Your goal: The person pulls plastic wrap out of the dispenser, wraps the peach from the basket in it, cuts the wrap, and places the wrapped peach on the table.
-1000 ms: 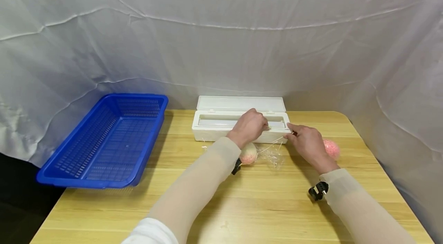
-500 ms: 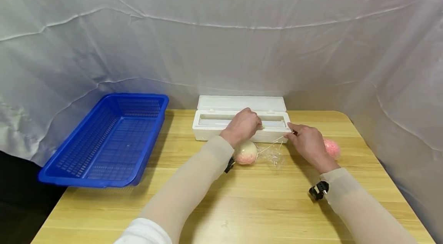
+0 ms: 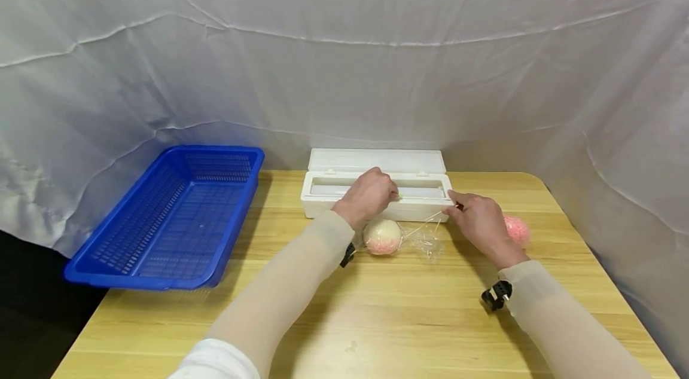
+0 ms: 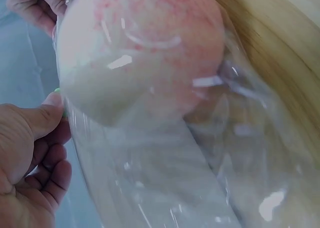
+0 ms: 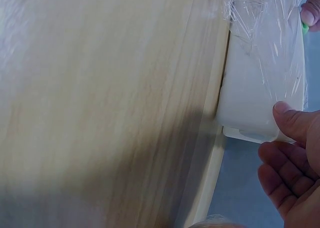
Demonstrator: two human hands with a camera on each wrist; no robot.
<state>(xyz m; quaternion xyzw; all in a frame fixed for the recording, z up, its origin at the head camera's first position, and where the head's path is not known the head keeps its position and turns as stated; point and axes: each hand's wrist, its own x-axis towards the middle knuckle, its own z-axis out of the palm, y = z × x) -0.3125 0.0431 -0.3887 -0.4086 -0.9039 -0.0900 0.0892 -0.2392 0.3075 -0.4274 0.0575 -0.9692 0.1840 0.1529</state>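
A white cling film dispenser (image 3: 414,211) lies along the table's back, lid (image 3: 377,161) tipped backward. At its front edge my left hand (image 3: 366,195) pinches a small green slide cutter (image 5: 305,27), mostly hidden by the fingers. My right hand (image 3: 476,220) grips the dispenser's right end, its thumb on the front face over the film in the right wrist view. Clear cling film (image 4: 165,183) hangs down the front onto the table. A round, peach-like white-and-pink fruit (image 3: 383,237) sits before the dispenser, under clear film in the left wrist view.
A deep blue plastic basket (image 3: 207,274) stands at the left, overhanging the table's left edge. A second pink fruit (image 3: 518,231) lies right of my right hand, partly hidden. Grey cloth (image 3: 344,86) hangs behind the wooden table (image 3: 409,319).
My left hand has slid leftward along the dispenser's front edge with the slide cutter, uncovering more of the fruit. My right hand has stayed at the right end.
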